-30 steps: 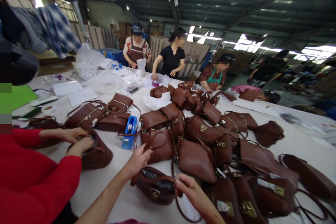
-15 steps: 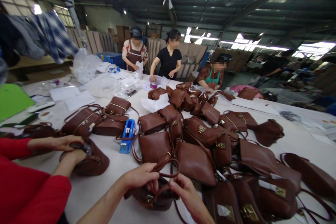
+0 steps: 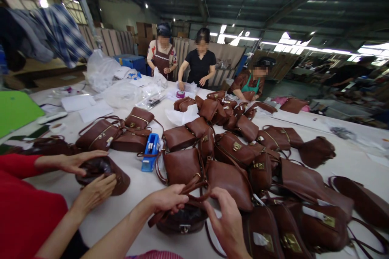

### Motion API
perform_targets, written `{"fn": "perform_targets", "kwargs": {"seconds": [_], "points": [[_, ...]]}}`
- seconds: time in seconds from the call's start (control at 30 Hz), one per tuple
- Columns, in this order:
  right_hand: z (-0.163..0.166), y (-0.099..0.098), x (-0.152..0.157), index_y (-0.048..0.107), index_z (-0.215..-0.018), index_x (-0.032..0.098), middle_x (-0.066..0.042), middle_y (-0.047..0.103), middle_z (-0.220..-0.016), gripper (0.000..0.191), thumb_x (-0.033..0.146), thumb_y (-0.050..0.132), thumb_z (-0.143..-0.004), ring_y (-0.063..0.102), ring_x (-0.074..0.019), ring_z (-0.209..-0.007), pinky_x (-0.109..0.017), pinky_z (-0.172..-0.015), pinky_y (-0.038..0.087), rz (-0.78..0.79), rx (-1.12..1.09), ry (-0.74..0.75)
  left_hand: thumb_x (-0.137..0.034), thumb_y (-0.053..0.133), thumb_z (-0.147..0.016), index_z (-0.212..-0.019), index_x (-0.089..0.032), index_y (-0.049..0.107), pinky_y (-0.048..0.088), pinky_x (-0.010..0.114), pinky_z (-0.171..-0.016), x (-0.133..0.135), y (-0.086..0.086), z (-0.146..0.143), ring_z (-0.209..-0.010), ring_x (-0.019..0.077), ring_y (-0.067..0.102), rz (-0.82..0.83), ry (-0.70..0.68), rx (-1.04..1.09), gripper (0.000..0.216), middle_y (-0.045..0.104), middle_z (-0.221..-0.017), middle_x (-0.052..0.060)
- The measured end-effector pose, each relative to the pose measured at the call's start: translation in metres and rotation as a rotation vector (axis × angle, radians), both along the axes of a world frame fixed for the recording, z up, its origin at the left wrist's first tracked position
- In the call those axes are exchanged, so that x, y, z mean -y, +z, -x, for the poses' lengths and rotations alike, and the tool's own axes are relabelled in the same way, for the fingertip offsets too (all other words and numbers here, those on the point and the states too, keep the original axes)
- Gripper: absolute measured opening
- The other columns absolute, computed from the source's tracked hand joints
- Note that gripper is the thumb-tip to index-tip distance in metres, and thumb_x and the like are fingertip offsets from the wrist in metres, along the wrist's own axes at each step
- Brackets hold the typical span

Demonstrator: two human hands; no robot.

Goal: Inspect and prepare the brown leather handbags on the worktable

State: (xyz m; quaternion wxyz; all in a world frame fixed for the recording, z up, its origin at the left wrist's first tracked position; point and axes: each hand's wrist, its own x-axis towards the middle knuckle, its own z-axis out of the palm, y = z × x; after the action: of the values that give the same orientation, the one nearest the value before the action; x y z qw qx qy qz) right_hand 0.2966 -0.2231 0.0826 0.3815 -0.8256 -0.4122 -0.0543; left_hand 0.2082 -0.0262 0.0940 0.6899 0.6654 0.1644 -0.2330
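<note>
My left hand (image 3: 170, 199) is closed around the brown strap (image 3: 194, 188) of a small handbag, lifting the strap over the bag's mouth. Below it, the dark brown handbag (image 3: 170, 226) sits on the table with its silver-coloured clasp (image 3: 184, 228) facing me. My right hand (image 3: 227, 220) is beside the bag's right side, thumb and fingers apart around the end of the strap loop, not closed on it. Just beyond both hands lie two brown leather bags, one on the left (image 3: 182, 166) and one on the right (image 3: 229, 184).
Many brown bags cover the middle and right of the white table (image 3: 136, 188). A blue tape dispenser (image 3: 150, 153) stands left of them. On my left, a red-sleeved co-worker handles another brown bag (image 3: 121, 178). Three people work across the table, near plastic bags (image 3: 121, 97).
My right hand has come off the strap and opened. The handbag's clasp side now shows. My left hand keeps the strap. The co-worker's hands at left have moved apart on their bag.
</note>
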Motion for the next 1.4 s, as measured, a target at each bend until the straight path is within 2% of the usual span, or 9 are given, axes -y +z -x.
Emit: {"fn": "perform_targets", "kwargs": {"seconds": [0.13,0.3,0.37,0.47,0.53,0.73,1.0,1.23,1.4], "points": [[0.006,0.028,-0.013,0.043,-0.138,0.012,-0.015,0.055,-0.138,0.061,0.029,0.065,-0.084,0.041,-0.0347,-0.135,-0.054,-0.111,0.032,0.128,0.510,0.243,-0.033,0.059,-0.077,-0.105,-0.020,0.050,0.032,0.018,-0.047,-0.004,0.003,-0.001,-0.047,0.0053,0.037,0.001,-0.040,-0.012,0.032,0.045,-0.065,-0.008],[0.006,0.063,-0.002,0.061,-0.097,0.020,-0.001,0.072,-0.087,0.012,0.014,0.057,-0.088,0.066,-0.0171,-0.096,-0.039,-0.112,0.034,-0.111,0.501,0.266,-0.035,0.056,-0.074,-0.098,-0.018,0.051,0.033,0.021,-0.049,-0.010,0.006,0.005,-0.053,0.0083,0.040,-0.095,-0.019,0.028,0.030,0.046,-0.068,-0.006],[0.006,0.068,-0.002,0.061,-0.107,0.018,-0.005,0.072,-0.099,0.019,0.018,0.057,-0.088,0.064,-0.0199,-0.105,-0.040,-0.112,0.034,-0.070,0.555,0.296,-0.034,0.055,-0.073,-0.093,-0.018,0.051,0.032,0.021,-0.048,-0.010,0.007,0.007,-0.052,0.0087,0.040,-0.129,-0.010,0.041,0.026,0.045,-0.067,-0.006],[0.010,0.058,-0.021,0.046,-0.135,0.013,-0.010,0.057,-0.137,0.058,0.034,0.065,-0.085,0.046,-0.0305,-0.131,-0.048,-0.114,0.028,0.183,0.652,0.350,-0.034,0.054,-0.073,-0.077,-0.018,0.049,0.028,0.022,-0.047,-0.008,0.007,0.006,-0.049,0.0081,0.036,-0.128,-0.037,0.084,0.018,0.042,-0.061,-0.006],[0.012,0.043,-0.040,0.041,-0.140,0.011,-0.011,0.057,-0.137,0.072,0.037,0.071,-0.079,0.047,-0.0330,-0.129,-0.050,-0.112,0.031,0.314,0.631,0.379,-0.034,0.055,-0.072,-0.071,-0.018,0.048,0.028,0.023,-0.047,-0.007,0.007,0.005,-0.048,0.0080,0.034,-0.124,-0.062,0.089,0.017,0.041,-0.058,-0.006],[0.003,0.001,-0.064,0.054,-0.122,0.010,-0.005,0.069,-0.087,0.041,0.007,0.061,-0.081,0.064,-0.0205,-0.077,-0.038,-0.083,0.052,0.534,0.608,0.400,-0.031,0.059,-0.065,-0.077,-0.019,0.050,0.035,0.020,-0.047,-0.013,0.003,0.007,-0.048,0.0072,0.040,-0.062,-0.083,0.037,0.019,0.045,-0.061,-0.007],[-0.001,-0.005,-0.061,0.051,-0.120,0.015,-0.007,0.068,-0.099,0.034,0.010,0.058,-0.087,0.066,-0.0218,-0.088,-0.031,-0.074,0.051,0.570,0.373,0.564,-0.033,0.075,-0.051,-0.085,-0.021,0.057,0.043,0.024,-0.049,-0.028,-0.010,0.016,-0.054,0.0110,0.050,0.130,-0.136,-0.023,0.041,0.059,-0.074,-0.003],[0.000,0.008,-0.072,0.055,-0.090,0.018,-0.003,0.072,-0.084,0.003,0.018,0.058,-0.091,0.070,-0.0214,-0.075,-0.029,-0.058,0.040,0.788,0.211,0.522,-0.014,0.066,-0.056,-0.092,-0.021,0.067,0.043,0.025,-0.069,-0.063,0.015,0.037,-0.077,0.0172,0.053,-0.548,-0.172,0.260,0.037,0.061,-0.082,-0.003],[0.001,0.013,-0.087,0.054,-0.091,0.020,-0.002,0.073,-0.085,0.003,0.017,0.054,-0.093,0.071,-0.0211,-0.076,-0.029,-0.055,0.032,0.815,0.213,0.439,-0.013,0.059,-0.059,-0.098,-0.018,0.065,0.044,0.026,-0.078,-0.083,0.000,0.063,-0.087,0.0195,0.056,-0.418,0.096,0.317,0.040,0.065,-0.090,0.000]]}}
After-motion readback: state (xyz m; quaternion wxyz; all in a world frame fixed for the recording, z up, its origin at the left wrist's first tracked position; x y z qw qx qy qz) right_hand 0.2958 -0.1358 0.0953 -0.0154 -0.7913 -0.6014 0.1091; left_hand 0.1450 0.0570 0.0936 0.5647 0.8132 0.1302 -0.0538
